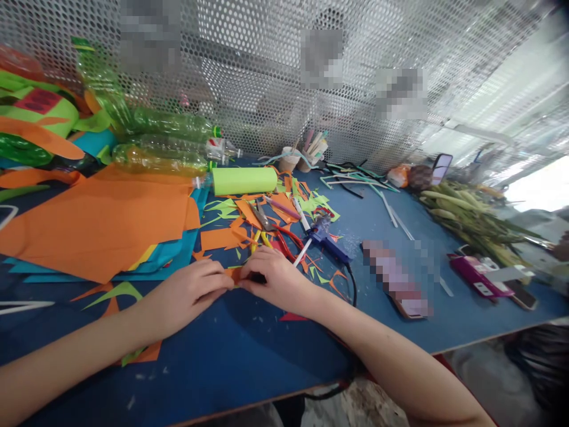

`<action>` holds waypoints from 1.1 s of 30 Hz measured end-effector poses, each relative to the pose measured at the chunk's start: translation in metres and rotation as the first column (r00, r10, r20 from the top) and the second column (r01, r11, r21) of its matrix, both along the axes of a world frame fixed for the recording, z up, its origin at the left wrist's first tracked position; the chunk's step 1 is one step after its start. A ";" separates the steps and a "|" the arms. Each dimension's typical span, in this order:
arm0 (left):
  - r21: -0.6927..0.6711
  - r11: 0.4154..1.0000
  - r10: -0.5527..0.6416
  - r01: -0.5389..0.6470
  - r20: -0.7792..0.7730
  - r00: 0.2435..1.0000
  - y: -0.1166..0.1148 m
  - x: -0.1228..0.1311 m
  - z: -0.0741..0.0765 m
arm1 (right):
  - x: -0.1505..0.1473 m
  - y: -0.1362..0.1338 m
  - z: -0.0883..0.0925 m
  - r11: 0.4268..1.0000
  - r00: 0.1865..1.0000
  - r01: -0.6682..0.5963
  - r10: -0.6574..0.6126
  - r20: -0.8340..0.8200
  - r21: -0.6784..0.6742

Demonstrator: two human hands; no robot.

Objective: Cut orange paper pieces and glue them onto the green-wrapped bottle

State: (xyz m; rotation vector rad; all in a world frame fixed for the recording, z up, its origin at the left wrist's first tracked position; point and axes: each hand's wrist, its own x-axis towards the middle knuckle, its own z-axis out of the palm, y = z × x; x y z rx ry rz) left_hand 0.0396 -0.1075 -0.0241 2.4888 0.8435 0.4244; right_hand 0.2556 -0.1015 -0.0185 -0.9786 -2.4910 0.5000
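Both of my hands rest on the blue table (249, 350), fingertips meeting. My left hand (191, 290) and my right hand (273, 276) are closed in a pinch on a small orange paper piece (235, 274) between them. Most of the piece is hidden by my fingers. Just beyond my right hand lie red-handled scissors (287, 237) and a blue glue gun (326, 237) with a white glue stick. Orange and green paper scraps (249, 213) are scattered around them.
Large orange sheets (98, 219) over teal ones cover the left. Green plastic bottles (164, 139) and a lime roll (244, 179) lie behind. Cups of tools (306, 157) stand by the perforated metal wall. Green stalks (466, 216), a magenta box (478, 276) and a phone lie right.
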 end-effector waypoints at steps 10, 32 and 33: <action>-0.011 0.999 0.034 -0.034 0.037 0.999 0.005 -0.001 0.005 | -0.001 -0.003 0.001 0.999 0.999 0.041 -0.041 0.017 -0.014; 0.236 0.971 -0.007 0.038 -0.129 0.992 0.004 -0.007 0.003 | 0.000 -0.005 0.004 0.998 0.995 0.000 -0.006 0.097 0.059; 0.280 0.958 -0.018 0.061 -0.155 0.988 0.003 -0.007 0.003 | 0.000 -0.005 0.004 0.998 0.995 -0.002 -0.005 0.103 0.065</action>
